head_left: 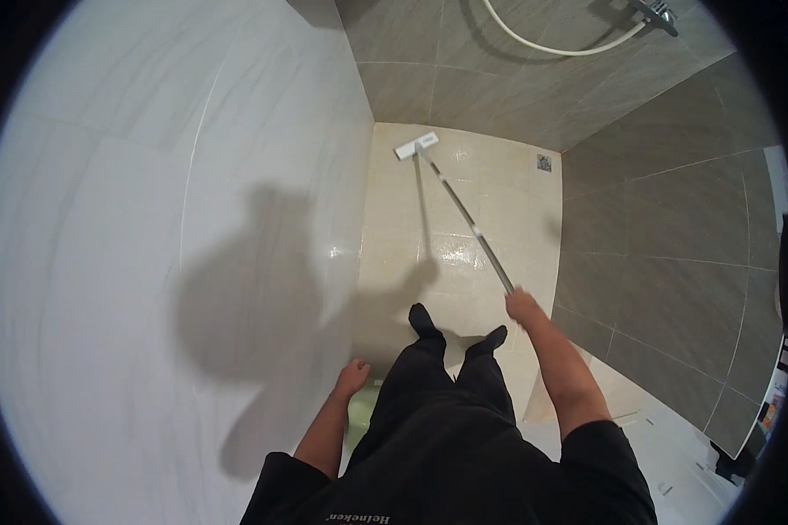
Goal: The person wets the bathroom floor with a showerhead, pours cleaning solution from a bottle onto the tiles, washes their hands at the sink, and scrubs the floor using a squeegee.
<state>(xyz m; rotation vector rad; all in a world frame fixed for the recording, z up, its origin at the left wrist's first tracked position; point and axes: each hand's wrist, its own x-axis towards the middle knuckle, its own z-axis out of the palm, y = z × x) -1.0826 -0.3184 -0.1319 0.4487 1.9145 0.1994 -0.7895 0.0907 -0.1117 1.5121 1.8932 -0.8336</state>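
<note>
My right hand (521, 306) is closed around the upper part of a long metal pole. The pole belongs to a long-handled floor cleaning tool (467, 216) with a narrow white rectangular head (417, 146). That head rests on the wet beige tile floor (499, 197) near the far wall; whether bristles or a blade lie under it is hidden. Low beside the pale left wall hangs my left hand (353, 376), its fingers curled in with nothing visible in them. Just below it, a light green object (360, 413) shows partly behind my leg.
Grey tiled walls (657, 210) stand ahead and to the right, a pale marbled wall (131, 219) to the left. A square floor drain (544, 163) sits in the far right corner. A white shower hose (569, 52) loops overhead. My dark-covered feet (422, 320) stand on the tiles.
</note>
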